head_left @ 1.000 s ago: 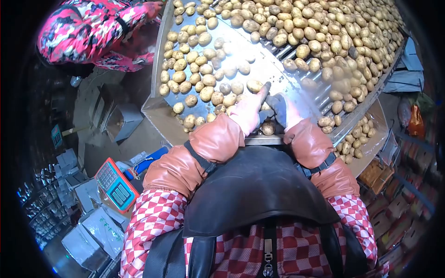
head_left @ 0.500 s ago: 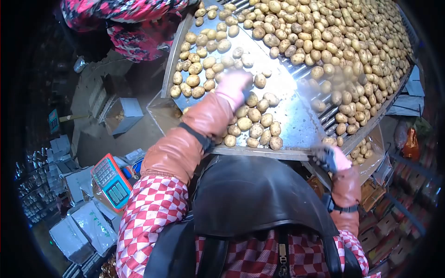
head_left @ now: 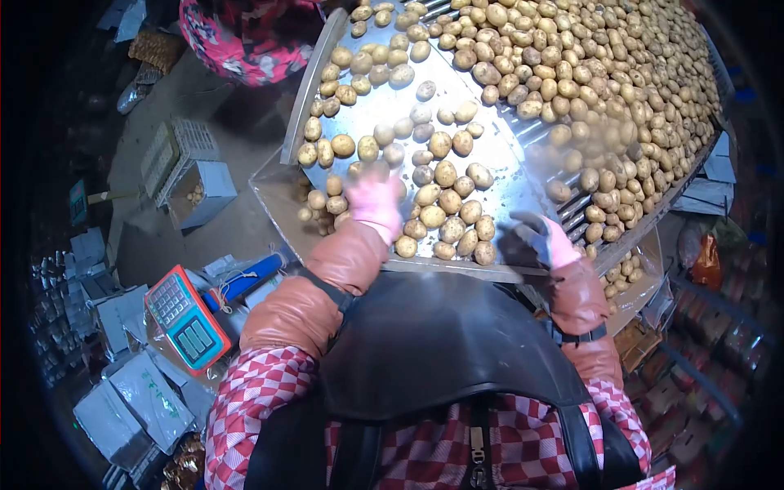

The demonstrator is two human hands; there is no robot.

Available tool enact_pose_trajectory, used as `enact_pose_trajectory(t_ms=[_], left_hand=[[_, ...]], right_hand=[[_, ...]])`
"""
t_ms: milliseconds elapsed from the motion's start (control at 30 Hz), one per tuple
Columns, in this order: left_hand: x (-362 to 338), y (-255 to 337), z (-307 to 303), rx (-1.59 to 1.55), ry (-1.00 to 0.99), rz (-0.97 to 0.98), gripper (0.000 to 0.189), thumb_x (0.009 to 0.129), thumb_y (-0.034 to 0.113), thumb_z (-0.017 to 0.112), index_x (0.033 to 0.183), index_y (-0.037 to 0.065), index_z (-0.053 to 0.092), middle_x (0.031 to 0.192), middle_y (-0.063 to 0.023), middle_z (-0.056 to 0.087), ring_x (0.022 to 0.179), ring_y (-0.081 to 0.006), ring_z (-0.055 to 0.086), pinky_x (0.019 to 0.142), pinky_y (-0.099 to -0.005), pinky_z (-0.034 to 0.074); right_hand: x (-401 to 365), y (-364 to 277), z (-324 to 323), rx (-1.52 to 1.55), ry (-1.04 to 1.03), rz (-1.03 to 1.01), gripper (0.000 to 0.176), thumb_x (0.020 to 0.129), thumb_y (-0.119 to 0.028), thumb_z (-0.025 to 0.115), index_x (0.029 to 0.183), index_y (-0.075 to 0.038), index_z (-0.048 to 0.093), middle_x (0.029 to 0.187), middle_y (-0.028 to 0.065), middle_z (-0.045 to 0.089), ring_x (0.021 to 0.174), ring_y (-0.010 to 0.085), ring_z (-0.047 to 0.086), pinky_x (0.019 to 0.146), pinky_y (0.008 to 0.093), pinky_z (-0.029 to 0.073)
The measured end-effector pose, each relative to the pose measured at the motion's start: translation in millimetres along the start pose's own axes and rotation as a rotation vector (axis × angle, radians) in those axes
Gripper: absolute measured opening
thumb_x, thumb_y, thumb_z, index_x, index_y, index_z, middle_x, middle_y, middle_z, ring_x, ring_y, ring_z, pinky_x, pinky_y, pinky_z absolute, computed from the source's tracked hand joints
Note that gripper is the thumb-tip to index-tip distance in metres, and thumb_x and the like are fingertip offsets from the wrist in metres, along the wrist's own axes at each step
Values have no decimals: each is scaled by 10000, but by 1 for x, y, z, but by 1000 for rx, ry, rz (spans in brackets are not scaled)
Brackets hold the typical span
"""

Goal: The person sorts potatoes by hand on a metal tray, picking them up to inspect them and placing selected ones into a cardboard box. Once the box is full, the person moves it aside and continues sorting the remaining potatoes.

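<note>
My left hand [head_left: 375,202], in a pink glove with darker fingers, reaches over the left part of a metal sorting table [head_left: 498,204]. Its fingers look spread against several potatoes [head_left: 367,148] beside the table's left edge, though motion blurs them. My right hand [head_left: 542,239], in a pink and grey glove, hovers at the front edge with its fingers apart and nothing visible in them. Between the hands lies a loose group of potatoes [head_left: 450,201]. Under the left edge, a cardboard box [head_left: 278,200] lined with clear plastic holds more potatoes, partly hidden by my arm.
A large potato heap [head_left: 604,73] covers the far right, above metal rollers [head_left: 577,211]. Another box of potatoes [head_left: 625,273] stands below at right. A person in a pink patterned garment [head_left: 253,49] is at the far left. A scale display [head_left: 188,318] and flattened cartons [head_left: 147,400] are at lower left.
My left hand has moved left and nearer me, and potatoes near the left edge have shifted into the box. My right hand has moved left along the front edge. The view has shifted slightly.
</note>
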State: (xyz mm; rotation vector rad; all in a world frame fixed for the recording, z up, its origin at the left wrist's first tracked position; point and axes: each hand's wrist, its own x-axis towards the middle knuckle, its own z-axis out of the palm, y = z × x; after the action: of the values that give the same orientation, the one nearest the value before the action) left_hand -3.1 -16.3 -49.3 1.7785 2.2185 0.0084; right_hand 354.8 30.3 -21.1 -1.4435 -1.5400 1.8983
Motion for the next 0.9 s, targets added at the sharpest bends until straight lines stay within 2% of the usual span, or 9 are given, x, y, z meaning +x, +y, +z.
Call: enact_pose_trajectory(t_ms=[67, 200, 233, 267, 400, 600, 667, 767, 900], left_hand=[[-17, 16, 19, 172, -62, 584, 565, 813, 269, 722, 1354, 234, 563, 1463, -130, 462, 1407, -360, 369, 1142, -608, 266], [-25, -34, 9, 75, 56, 424, 541, 771, 265, 754, 1286, 206, 600, 1450, -161, 450, 1364, -395, 400, 1140, -526, 320], [-34, -38, 1, -59, 110, 314, 512, 771, 254, 750, 1261, 198, 615, 1442, -160, 458, 1356, -395, 403, 1124, -521, 334], [-41, -40, -8, -191, 166, 207, 484, 770, 243, 746, 1237, 191, 629, 1434, -158, 466, 1347, -394, 406, 1108, -516, 349], [-18, -19, -7, -63, 237, -58, 517, 783, 175, 685, 1293, 204, 608, 1464, -143, 448, 1411, -354, 347, 1155, -515, 255], [111, 78, -36, -270, 148, 511, 371, 920, 256, 611, 1288, 203, 617, 1448, -113, 495, 1403, -346, 372, 1155, -522, 277], [133, 113, -40, -115, -124, 551, 388, 922, 268, 616, 1308, 235, 600, 1476, -115, 470, 1425, -335, 353, 1175, -530, 257], [124, 77, -25, -2, -68, 844, 413, 927, 268, 617, 1336, 249, 567, 1500, -119, 439, 1442, -349, 329, 1190, -560, 223], [78, -3, -23, 49, 73, 595, 458, 952, 321, 586, 1396, 239, 508, 1452, -128, 470, 1415, -398, 339, 1151, -614, 231]], right_hand=[[19, -30, 17, -268, -60, 173, 464, 937, -248, 684, 1365, -113, 564, 898, 28, 656, 663, 96, 551, 535, 255, 421], [38, -8, 1, -387, -48, 231, 557, 890, -297, 731, 1374, -97, 545, 945, 63, 678, 679, 119, 574, 570, 287, 464], [43, 4, -12, -508, -92, 263, 573, 906, -261, 729, 1391, -51, 509, 1144, 111, 668, 984, 188, 616, 807, 333, 520], [48, 39, -24, -686, -72, 151, 619, 875, -275, 761, 1386, -38, 504, 1153, 133, 666, 994, 211, 626, 812, 344, 524], [41, -14, 32, -356, -231, 397, 711, 831, -276, 796, 1406, -27, 462, 1215, 133, 639, 1084, 215, 595, 884, 389, 500], [92, 31, 28, -331, -563, 127, 643, 890, -149, 705, 1442, -30, 399, 1227, 66, 546, 1098, 158, 518, 905, 315, 493], [65, 3, 35, 63, -424, 278, 665, 915, -138, 685, 1472, 12, 355, 1181, 81, 555, 1052, 164, 536, 888, 305, 496], [54, -2, 27, 137, -433, 182, 676, 919, -96, 673, 1484, 41, 328, 1188, 111, 568, 1018, 201, 571, 884, 341, 504], [28, 9, 2, 428, -227, 256, 579, 913, -56, 638, 1431, 39, 398, 1048, 118, 631, 832, 182, 625, 718, 322, 535]])
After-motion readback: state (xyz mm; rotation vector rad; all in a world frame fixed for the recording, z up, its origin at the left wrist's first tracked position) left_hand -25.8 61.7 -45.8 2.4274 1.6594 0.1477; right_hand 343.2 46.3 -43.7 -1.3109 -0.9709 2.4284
